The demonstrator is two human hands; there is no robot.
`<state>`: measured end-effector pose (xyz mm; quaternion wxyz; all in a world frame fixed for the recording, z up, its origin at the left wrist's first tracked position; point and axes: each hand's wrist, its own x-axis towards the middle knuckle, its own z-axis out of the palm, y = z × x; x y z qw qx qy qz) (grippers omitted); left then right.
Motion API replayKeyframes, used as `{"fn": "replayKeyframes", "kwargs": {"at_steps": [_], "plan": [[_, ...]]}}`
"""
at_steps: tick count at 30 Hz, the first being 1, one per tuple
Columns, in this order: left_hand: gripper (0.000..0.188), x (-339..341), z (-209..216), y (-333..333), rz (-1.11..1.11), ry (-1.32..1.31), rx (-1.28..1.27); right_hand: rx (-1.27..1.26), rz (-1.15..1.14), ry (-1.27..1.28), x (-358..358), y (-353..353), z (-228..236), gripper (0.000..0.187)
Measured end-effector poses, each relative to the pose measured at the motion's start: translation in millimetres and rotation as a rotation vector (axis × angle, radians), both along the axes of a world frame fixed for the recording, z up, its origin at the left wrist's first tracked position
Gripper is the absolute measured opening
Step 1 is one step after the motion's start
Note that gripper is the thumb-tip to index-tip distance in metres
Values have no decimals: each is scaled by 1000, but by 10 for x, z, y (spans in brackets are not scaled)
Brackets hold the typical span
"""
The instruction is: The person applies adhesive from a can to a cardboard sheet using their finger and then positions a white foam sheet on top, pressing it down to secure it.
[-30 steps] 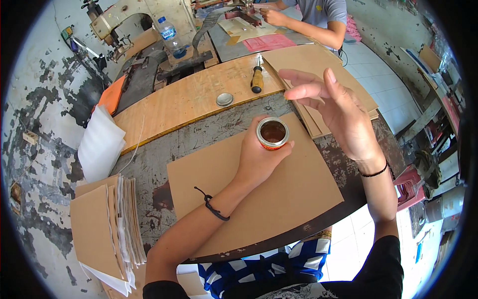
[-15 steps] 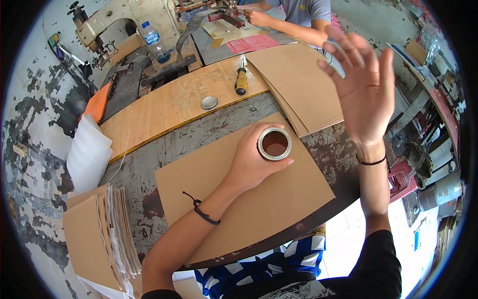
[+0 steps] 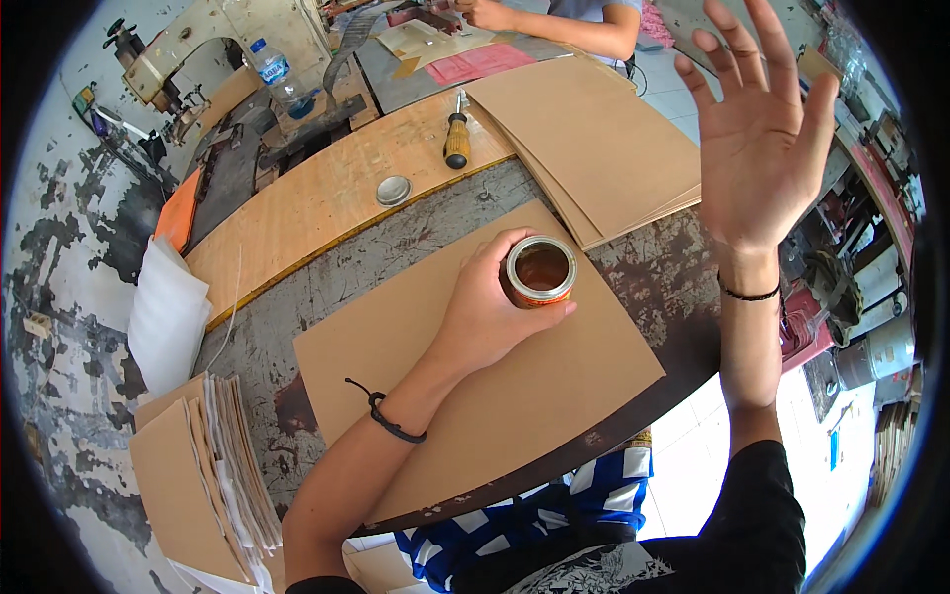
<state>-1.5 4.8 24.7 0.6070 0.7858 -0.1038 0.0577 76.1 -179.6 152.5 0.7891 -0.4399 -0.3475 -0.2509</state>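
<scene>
My left hand is wrapped round an open tin can with a shiny metal rim. Brown liquid or paste shows inside it. The can is over a brown cardboard sheet on the worn table; whether its base touches the sheet is hidden. Raised at the right, my right hand has its palm showing, fingers spread, and nothing in it. Beyond the can, a round metal lid rests on the wooden board. A screwdriver with a yellow and black handle lies farther along that board.
Stacked cardboard sheets lie at the far right of the table, and an upright bundle of cardboard is at the near left. White foam wrap stands behind it. A sewing machine and water bottle are far left. A co-worker's arm is across the table.
My right hand has moved up and to the right, fingers still spread. The can in my left hand now shows more of its side. The view has shifted slightly.
</scene>
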Motion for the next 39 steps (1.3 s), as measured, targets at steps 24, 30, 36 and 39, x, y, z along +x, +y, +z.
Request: {"fn": "replayKeyframes", "kwargs": {"at_steps": [24,30,36,39], "plan": [[52,46,-102,-21,95,-158,43,-64,725,362,397,-190,-166,72],[53,53,-116,-9,94,-193,144,-76,830,381,326,-134,-209,74],[59,39,-117,-29,140,-141,110,-107,823,409,212,-64,-226,74],[66,53,-166,-3,245,-165,161,-123,814,412,221,-58,-258,73]]}}
